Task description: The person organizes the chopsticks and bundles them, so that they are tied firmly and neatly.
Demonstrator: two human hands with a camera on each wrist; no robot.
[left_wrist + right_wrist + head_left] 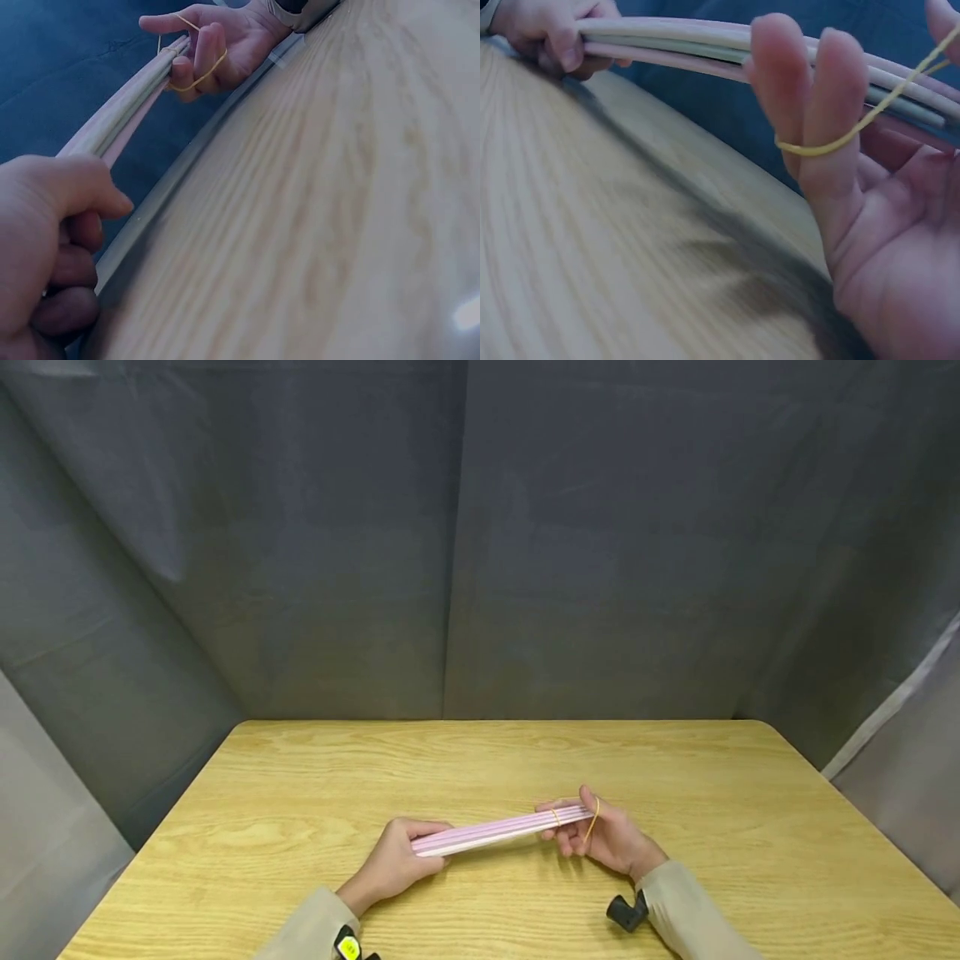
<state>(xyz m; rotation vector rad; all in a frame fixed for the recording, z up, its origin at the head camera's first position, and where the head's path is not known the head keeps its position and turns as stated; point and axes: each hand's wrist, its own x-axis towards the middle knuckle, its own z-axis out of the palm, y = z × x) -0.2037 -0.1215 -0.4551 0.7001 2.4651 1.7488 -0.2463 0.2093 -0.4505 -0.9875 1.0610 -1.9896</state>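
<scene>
A bundle of long, thin pastel sticks [495, 835], pink, white and greenish, is held in the air above the table, its right end slightly higher. My left hand [397, 860] grips the bundle's left end, thumb on top. At the other end is my right hand [611, 835], with a yellow rubber band [832, 146] stretched round its thumb and bent fingers. Part of the yellow band crosses the sticks near their right tip, seen also in the left wrist view beside the right hand [232, 45]. Whether the right fingers touch the sticks, I cannot tell.
The wood-grain table [322, 777] spreads below both hands. Dark grey curtains [337, 568] hang behind it and at the sides. Wrist-worn black devices [627, 912] sit at the sleeve cuffs.
</scene>
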